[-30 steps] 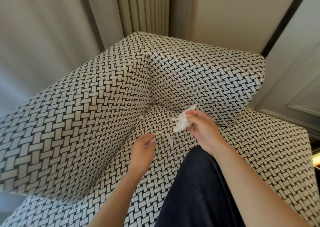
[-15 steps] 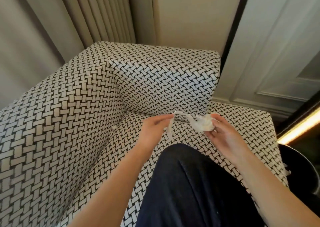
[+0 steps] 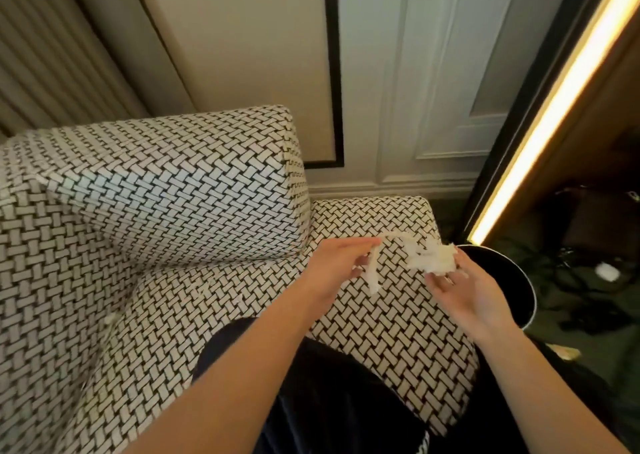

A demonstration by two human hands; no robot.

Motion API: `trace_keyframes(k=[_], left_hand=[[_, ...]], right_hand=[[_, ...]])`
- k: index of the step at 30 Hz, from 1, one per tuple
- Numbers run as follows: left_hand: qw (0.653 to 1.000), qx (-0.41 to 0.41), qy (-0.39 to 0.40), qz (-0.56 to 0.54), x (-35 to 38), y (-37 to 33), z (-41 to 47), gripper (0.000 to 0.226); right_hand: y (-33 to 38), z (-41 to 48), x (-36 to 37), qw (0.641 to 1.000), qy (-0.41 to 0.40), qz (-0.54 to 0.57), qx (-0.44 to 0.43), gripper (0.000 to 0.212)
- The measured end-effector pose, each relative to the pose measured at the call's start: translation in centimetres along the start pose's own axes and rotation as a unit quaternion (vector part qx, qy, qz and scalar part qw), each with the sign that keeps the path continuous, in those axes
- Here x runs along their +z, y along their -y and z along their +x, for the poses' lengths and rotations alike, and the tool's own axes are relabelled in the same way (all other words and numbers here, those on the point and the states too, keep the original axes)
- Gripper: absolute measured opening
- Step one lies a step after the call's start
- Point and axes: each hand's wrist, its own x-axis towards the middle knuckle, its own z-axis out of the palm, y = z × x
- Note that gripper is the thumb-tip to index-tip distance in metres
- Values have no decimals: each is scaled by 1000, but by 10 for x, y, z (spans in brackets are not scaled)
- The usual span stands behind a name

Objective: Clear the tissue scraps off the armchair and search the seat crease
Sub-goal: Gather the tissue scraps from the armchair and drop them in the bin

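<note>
The armchair [image 3: 166, 194] is covered in a black-and-white woven pattern, with its seat [image 3: 388, 332] below my arms. My left hand [image 3: 334, 268] pinches a thin white tissue strip [image 3: 372, 273] that dangles over the seat. My right hand [image 3: 464, 291] holds a crumpled wad of white tissue [image 3: 433, 258] at its fingertips, above the seat's right edge and beside the rim of a black bin. A few tiny white scraps [image 3: 110, 318] lie along the seat crease at the left.
A round black bin [image 3: 512, 280] stands on the floor right of the chair. Behind it, a glowing light strip [image 3: 554, 107] runs along a dark frame, with cables and dark items [image 3: 588, 273] on the floor. My dark-clothed knee [image 3: 329, 384] rests on the seat.
Both hands have moved right with the tissue, from the seat's back corner to its right edge near the bin. My view has swung right, bringing the bin and light strip into sight.
</note>
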Motion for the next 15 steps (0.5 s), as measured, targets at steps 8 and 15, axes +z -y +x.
trace_keyframes(k=[8, 15], left_hand=[[994, -8, 69, 82, 83, -20, 58, 21], [991, 20, 121, 55, 121, -32, 89, 37]], right_hand=[[39, 25, -41, 989, -55, 138, -6, 20], [28, 79, -81, 958, -151, 246, 0, 53]])
